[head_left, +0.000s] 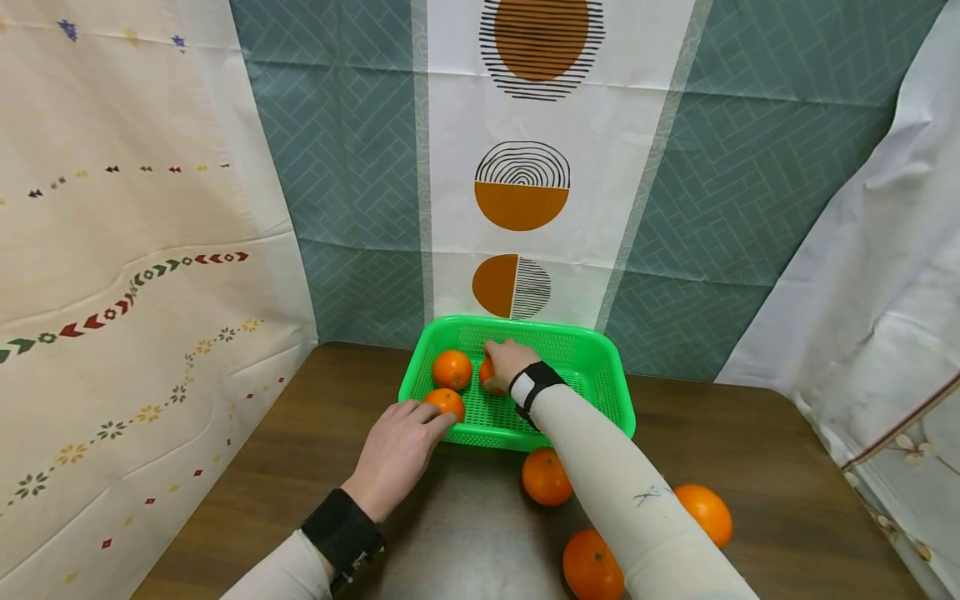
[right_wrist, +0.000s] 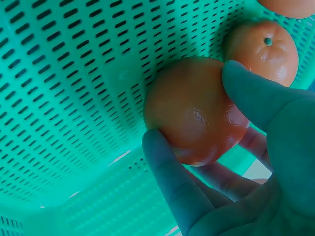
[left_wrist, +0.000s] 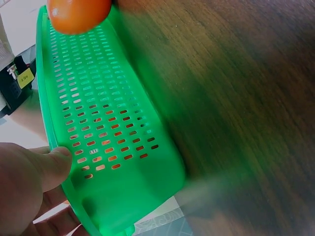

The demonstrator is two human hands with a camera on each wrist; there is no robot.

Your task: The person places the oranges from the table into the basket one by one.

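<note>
A green plastic basket with slotted walls stands at the back of the table. At its front left, my left hand grips the rim, the thumb on the outer wall and other fingers over the inner side. Inside the basket, my right hand holds an orange between thumb and fingers, close to the slotted floor. Two more oranges lie in the left part of the basket: one at the back, one at the front, close to my left fingertips.
Outside the basket, an orange lies just before its front wall. Another orange is nearer, and a third orange lies right of my right forearm. Patterned cloths hang behind and beside the brown wooden table.
</note>
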